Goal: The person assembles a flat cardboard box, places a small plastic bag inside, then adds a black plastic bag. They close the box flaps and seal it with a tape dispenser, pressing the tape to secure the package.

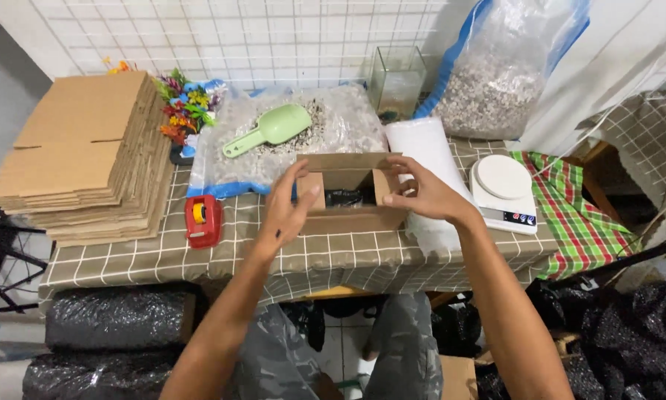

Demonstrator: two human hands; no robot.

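Note:
A small open cardboard box (351, 219) sits on the checked tablecloth in front of me, with something dark inside it (345, 197). My left hand (288, 207) rests against the box's left flap, fingers spread. My right hand (422, 194) touches the right flap with its fingers curled on the edge. Both forearms reach up from the bottom of the view.
A stack of flat cardboard (81, 155) lies at the left, a red tape dispenser (203, 219) beside it. Behind the box lies a gravel bag with a green scoop (270, 130). A white kitchen scale (503, 191), a white roll (422, 152), a glass tank (396, 81) and a big gravel bag (496, 70) stand at the right.

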